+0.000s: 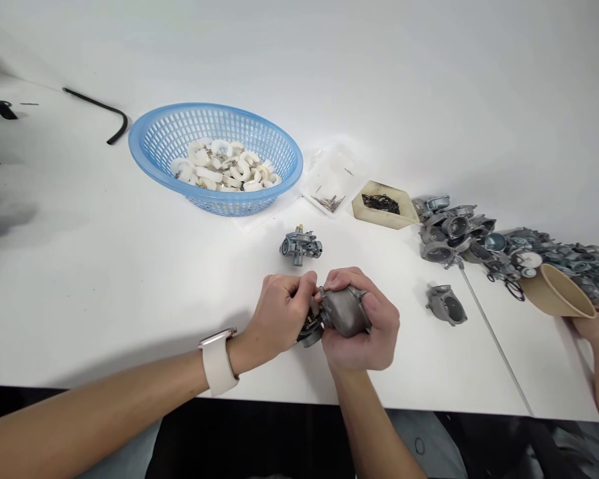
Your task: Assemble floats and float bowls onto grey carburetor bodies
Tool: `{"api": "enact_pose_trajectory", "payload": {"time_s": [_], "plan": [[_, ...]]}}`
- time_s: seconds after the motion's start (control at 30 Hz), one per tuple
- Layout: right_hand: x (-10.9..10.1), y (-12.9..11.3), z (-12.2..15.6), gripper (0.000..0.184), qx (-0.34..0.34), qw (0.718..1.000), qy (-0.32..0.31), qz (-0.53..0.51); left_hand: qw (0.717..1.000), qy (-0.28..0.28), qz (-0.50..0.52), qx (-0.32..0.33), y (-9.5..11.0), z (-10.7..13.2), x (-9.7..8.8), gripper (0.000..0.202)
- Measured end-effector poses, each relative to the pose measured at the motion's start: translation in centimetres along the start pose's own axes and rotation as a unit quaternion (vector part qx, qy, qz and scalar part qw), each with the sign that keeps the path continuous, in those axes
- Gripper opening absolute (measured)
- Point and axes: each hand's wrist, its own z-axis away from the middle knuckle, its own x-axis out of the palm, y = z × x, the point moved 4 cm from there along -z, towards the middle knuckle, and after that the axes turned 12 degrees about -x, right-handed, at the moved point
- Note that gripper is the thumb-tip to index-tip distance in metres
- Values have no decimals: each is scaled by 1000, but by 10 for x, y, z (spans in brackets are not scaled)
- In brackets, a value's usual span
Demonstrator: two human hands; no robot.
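My left hand (279, 309) is closed around a dark metal carburetor body (310, 332), mostly hidden by the fingers. In my right hand (374, 326) is a grey, rounded carburetor float bowl (347, 311), its smooth outside turned up. The two parts meet between my hands; whether they are joined I cannot tell. Just beyond my hands another carburetor body (300, 246), with a small brass piece on top, rests on the white table. A loose float bowl (446, 305) lies to the right, its hollow side showing.
A blue basket (144, 169) holds white C-shaped floats. Beside it lie a clear bag (329, 176) with small pins and a cream tray (404, 218) of black rings. Metal parts (454, 229) are heaped at right, where another person's hand (592, 332) holds a tan cup (554, 293).
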Motion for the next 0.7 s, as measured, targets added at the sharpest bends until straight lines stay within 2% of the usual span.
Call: {"api": "enact_pose_trajectory", "payload": {"time_s": [0.7], "plan": [[1,-3,-1,30,-44,997,-51,27,1000,-6,9,-2,-3,0,0,57]]}}
